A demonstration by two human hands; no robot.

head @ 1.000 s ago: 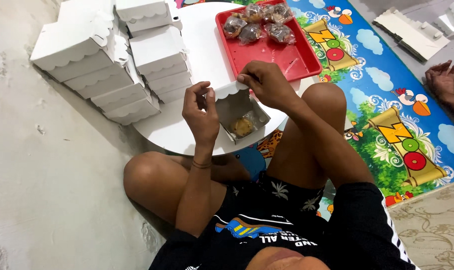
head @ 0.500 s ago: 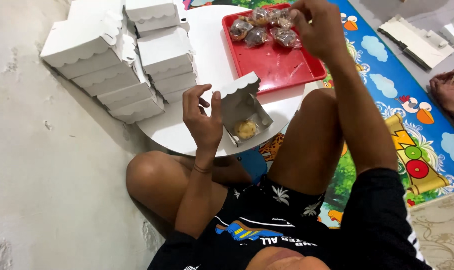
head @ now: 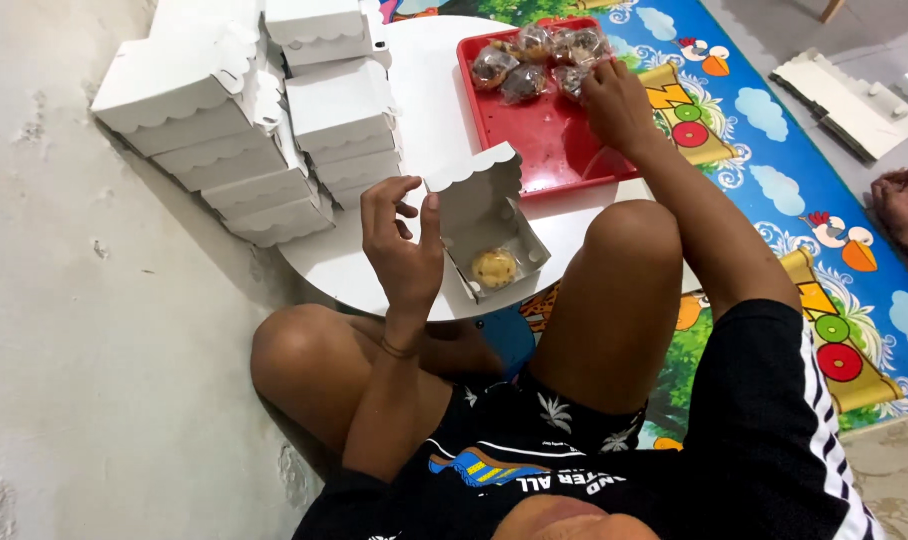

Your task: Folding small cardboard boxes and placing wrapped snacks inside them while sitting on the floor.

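Observation:
My left hand (head: 399, 245) is raised at the near edge of the round white table (head: 424, 90), fingers apart, thumb against the lid of an open white cardboard box (head: 479, 205). A round yellow speckled pastry (head: 495, 268) lies inside that box. My right hand (head: 614, 100) reaches over the red tray (head: 544, 140), fingers bent down onto one of several plastic-wrapped pastries (head: 524, 60) at its far end. The fingertips are hidden among the wrappers, so a grip does not show.
Stacks of closed white boxes (head: 224, 130) lean between the table and the grey wall (head: 54, 300) on the left. My bent knees press against the table's near edge. A colourful play mat (head: 774, 130) lies on the right, with flat unfolded boxes (head: 854, 95) and another person's hand (head: 904, 205).
My right hand went from the open box up to the far end of the red tray and now rests on the wrapped pastries. My left hand stays beside the box.

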